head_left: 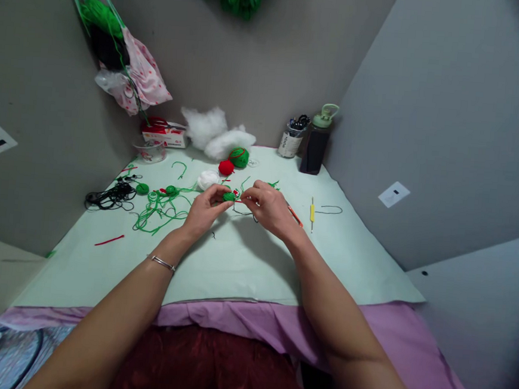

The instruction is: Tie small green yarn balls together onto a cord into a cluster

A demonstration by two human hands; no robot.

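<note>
My left hand [205, 207] grips a small green crocheted piece [229, 197] between thumb and fingers, over the middle of the table. A bit of red and white [236, 193] shows at its right side. Close to it, my right hand [268, 207] is closed in a pinch. A thin red strand [238, 202] runs between the piece and the right fingertips; what exactly they pinch is too small to tell. Under the right hand, a dark thread [242, 213] hangs in a curve. A white yarn ball [208, 180] lies just behind my left hand.
Tangled green yarn [159, 210] and black yarn [112, 196] lie left. Behind are red [226, 167] and green yarn balls [239, 157] and white stuffing [217, 134]. Right are a yellow-handled crochet hook [312, 213], an orange tool [295, 216] and a bottle [316, 145].
</note>
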